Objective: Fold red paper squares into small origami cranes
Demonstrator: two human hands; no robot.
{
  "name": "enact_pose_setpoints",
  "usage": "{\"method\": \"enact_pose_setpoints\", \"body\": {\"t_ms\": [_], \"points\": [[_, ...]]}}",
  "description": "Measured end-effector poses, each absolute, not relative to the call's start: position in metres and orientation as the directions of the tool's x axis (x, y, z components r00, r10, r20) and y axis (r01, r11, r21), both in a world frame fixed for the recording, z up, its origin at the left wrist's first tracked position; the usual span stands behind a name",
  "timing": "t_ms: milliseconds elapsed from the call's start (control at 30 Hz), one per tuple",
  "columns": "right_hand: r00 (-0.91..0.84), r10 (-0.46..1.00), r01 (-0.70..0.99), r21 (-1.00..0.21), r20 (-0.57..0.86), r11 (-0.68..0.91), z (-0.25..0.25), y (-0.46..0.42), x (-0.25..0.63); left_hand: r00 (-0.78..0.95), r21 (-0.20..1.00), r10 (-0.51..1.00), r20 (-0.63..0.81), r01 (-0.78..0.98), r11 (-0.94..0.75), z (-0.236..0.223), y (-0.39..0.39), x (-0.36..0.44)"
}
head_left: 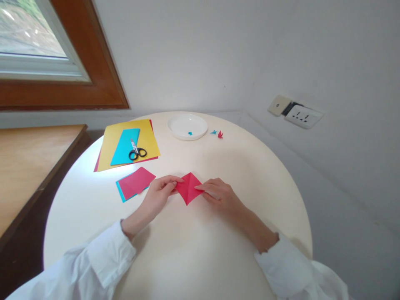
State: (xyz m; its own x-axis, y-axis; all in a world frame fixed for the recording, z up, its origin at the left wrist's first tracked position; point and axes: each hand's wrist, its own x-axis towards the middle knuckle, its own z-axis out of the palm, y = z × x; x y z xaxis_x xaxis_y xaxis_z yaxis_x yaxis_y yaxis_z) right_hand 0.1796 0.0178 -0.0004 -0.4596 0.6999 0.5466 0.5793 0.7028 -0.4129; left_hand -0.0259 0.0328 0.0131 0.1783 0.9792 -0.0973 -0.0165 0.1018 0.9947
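Note:
A square of red paper is held up over the table, one corner pointing toward me, with a crease running down its middle. My left hand pinches its left corner between thumb and fingers. At the opposite corner, my right hand is closed on the paper in the same way. Just left of my left hand lie a red paper piece and, partly under it, a blue paper piece.
The round white table bears large yellow sheets over red ones, a blue folded paper and black-handled scissors. Behind stand a white plate, a small blue origami crane and a red one. Walls close in behind.

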Motion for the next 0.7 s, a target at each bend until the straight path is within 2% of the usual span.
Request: {"method": "enact_pose_setpoints", "body": {"t_ms": [133,200,267,400,700], "points": [[-0.301,0.818,0.492,-0.655,0.491,0.574,-0.003,0.017,0.178,0.225,0.977,0.967,-0.116,-0.149,0.152,0.013,0.031,-0.026],[-0.222,0.873,0.435,-0.758,0.434,0.487,-0.004,0.017,0.177,0.236,0.986,0.968,-0.091,-0.118,0.121,0.014,0.031,-0.026],[-0.170,0.908,0.399,-0.816,0.383,0.419,-0.003,0.018,0.177,0.242,0.999,0.969,-0.046,-0.014,0.051,0.015,0.031,-0.026],[-0.104,0.943,0.360,-0.872,0.317,0.333,-0.001,0.018,0.176,0.260,0.985,0.965,0.039,0.155,-0.082,0.014,0.030,-0.025],[-0.108,0.948,0.325,-0.890,0.301,0.319,-0.002,0.015,0.169,0.261,0.969,0.959,0.107,0.188,-0.159,0.010,0.026,-0.021]]}}
